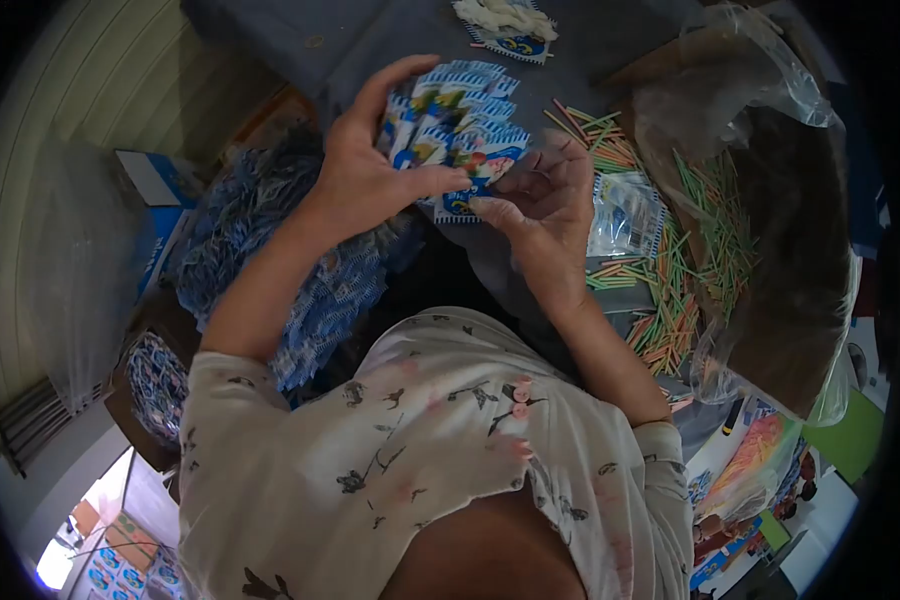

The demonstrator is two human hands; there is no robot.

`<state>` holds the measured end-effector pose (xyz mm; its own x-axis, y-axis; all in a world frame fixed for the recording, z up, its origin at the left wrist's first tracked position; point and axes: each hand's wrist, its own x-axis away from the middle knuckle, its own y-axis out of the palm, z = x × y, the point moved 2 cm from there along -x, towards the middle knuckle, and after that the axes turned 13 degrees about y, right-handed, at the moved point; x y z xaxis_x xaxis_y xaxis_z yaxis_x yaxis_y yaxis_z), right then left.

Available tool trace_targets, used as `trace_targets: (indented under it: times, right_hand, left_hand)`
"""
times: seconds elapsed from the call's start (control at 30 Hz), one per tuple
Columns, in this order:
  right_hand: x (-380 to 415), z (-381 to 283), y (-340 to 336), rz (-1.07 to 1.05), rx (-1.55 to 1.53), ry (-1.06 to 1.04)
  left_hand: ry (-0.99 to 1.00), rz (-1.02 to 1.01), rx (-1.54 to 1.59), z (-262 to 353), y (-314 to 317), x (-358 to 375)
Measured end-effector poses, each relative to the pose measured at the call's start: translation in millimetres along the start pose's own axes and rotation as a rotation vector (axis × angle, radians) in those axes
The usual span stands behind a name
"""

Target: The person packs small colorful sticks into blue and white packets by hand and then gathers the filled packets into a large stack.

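A fanned stack of small blue-and-white printed packets (pixel 460 105) is held up in front of me. My left hand (pixel 375 160) grips the stack from the left, its thumb lying across the front. At the lower right of the stack, my right hand (pixel 550 195) has its thumb against the bottom packet's edge, its fingers curled behind. Below and right of that hand lies a clear plastic bag with blue print (pixel 625 215). Thin orange and green sticks (pixel 665 325) are scattered around the bag.
A large heap of blue packets (pixel 250 220) lies left of me. On the right, an open cardboard box (pixel 795 240) lined with clear plastic holds more sticks. A whitish twisted bundle (pixel 505 15) rests on a packet on the grey cloth (pixel 390 30). A box of packets (pixel 155 385) stands lower left.
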<state>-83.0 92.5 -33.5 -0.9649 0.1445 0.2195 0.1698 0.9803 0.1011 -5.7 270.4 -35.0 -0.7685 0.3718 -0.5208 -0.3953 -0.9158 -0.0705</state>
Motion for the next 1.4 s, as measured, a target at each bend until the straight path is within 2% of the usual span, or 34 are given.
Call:
trace_targets:
  times: [0.07,0.13,0.17,0.23,0.27,0.3,0.33,0.37,0.4,0.47,0.5,0.57,0.6,0.63,0.7,0.73,0.77,0.83,0.87,0.9,0.93,0.97,1.0,1.07,1.13,1.2,1.33,1.4]
  right_hand:
    - [-6,-5,-1,0.031,0.007,0.035]
    - [-14,-8,3,-0.199,-0.154,0.132]
    - [-15,-16,-1,-0.195,-0.144,0.127]
    - [-16,-37,-8,-0.228,0.105,0.369]
    - [-9,-57,0,-0.213,0.015,0.195]
    - [-12,-63,-3,-0.208,0.022,0.193]
    - [-15,-74,-11,-0.223,0.144,-0.075]
    - [-15,-83,-13,-0.236,0.265,-0.345]
    - [-5,-84,-10,-0.207,0.026,-0.249]
    - [-9,-86,-4,-0.243,-0.174,-0.221]
    - [-21,-72,-5,-0.273,-0.141,-0.308]
    - [-43,-35,-29,-0.232,0.361,-0.348]
    - [-44,-26,-28,-0.209,0.589,-0.299]
    - [-41,-22,-26,-0.202,0.592,-0.299]
    - [-38,-14,-19,-0.195,0.391,-0.150]
    - [-37,-24,-12,-0.164,0.433,-0.231]
    - [-36,-28,-11,-0.160,0.433,-0.225]
    - [-35,-29,-11,-0.214,0.358,-0.046]
    - [-35,-29,-10,-0.215,0.360,-0.043]
    - [-34,-30,-9,-0.194,0.383,-0.237]
    - [-32,-31,-9,-0.171,0.401,-0.429]
    - [-35,-28,-14,-0.182,0.478,-0.510]
    - [-36,-21,-16,-0.177,0.478,-0.502]
    - [-46,-7,-26,-0.096,0.479,-0.088]
    - [-38,-22,-24,-0.164,0.554,-0.111]
    - [-34,-23,-22,-0.231,0.606,-0.241]
    - [-42,-11,-36,-0.225,0.519,-0.110]
    - [-43,-14,-30,-0.215,0.495,-0.117]
  left_hand:
    - [0.001,0.065,0.129,-1,5,10]
    - [0.023,0.126,0.265,-2,9,13]
    - [0.030,0.128,0.274,-3,10,9]
    - [0.384,-0.001,0.149,6,9,-8]
    - [0.390,0.003,0.155,16,5,-20]
    - [0.516,-0.058,0.031,32,2,-34]
    - [0.641,-0.118,-0.096,45,-1,-46]
    - [0.647,-0.114,-0.092,47,-4,-58]
    - [0.730,-0.276,0.090,45,-6,-73]
    - [0.881,-0.606,0.456,41,-9,-93]
    - [0.888,-0.606,0.456,29,-6,-85]
    - [0.588,-0.249,0.079,-19,-3,-52]
    - [0.483,-0.337,-0.150,-29,-5,-41]
    - [0.488,-0.339,-0.144,-36,1,-30]
    - [0.256,-0.190,0.200,-47,8,-15]
    - [0.249,-0.192,0.207,-46,8,-12]
    - [0.287,-0.189,0.192,-43,7,-12]
    - [0.332,-0.182,0.174,-38,4,-20]
    - [0.449,-0.177,0.174,-34,3,-25]
    - [0.565,-0.171,0.174,-32,4,-27]
    - [0.559,-0.170,0.177,-36,5,-27]
    - [0.463,-0.173,0.238,-42,8,-25]
    - [0.367,-0.175,0.300,-47,10,-24]
    - [0.338,-0.176,0.218,-43,12,-23]
    - [0.292,-0.161,0.133,-42,8,-16]
    - [0.012,-0.154,0.185,-49,-3,-9]
    - [-0.010,-0.213,-0.065,-46,-8,-10]
    - [0.164,-0.303,-0.171,-58,-7,-10]
